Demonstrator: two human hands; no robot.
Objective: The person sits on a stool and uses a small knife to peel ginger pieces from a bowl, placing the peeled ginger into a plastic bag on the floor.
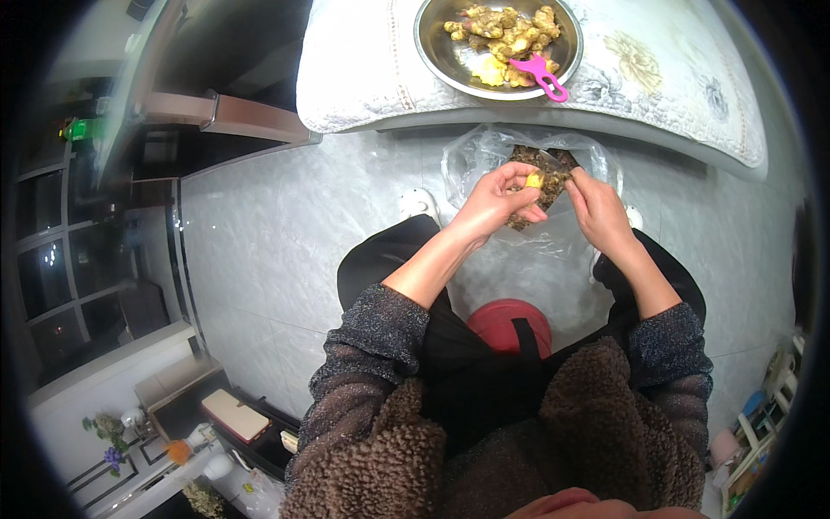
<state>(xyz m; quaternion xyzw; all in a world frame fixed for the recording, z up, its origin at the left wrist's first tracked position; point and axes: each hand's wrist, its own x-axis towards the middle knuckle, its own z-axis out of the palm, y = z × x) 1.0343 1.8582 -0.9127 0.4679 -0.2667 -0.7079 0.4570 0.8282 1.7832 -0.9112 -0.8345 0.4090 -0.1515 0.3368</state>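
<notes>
so this is looking to me like trimming one small piece of root over a scrap bag. reading the clock from the yellow piece (533,181): it's sitting in the fingertips of the left hand (500,201), above the clear plastic bag (467,164) with its dark scraps (555,187). the steel bowl (435,48) of knobbly roots (510,33) is lying toward 12, with a pink peeler (553,84) resting in it.

grip check: the left thumb and fingers are closing snugly round the piece, no gap showing. the right hand (598,208), between 3 and 4 o'clock, is curling tight round what's looking like a knife (550,159), blade pointing toward 10; the handle is hiding in the fist, so i'm only judging from that grey edge.

for doing it well, i'd be pinching low on the piece so the side facing 3 is staying bare, and tucking the left fingertips back, since something that small is probably going to be slipping when damp. i'd be taking short, shallow strokes, turning the piece between them, and working right over the bag so the peel is dropping inside.
</notes>
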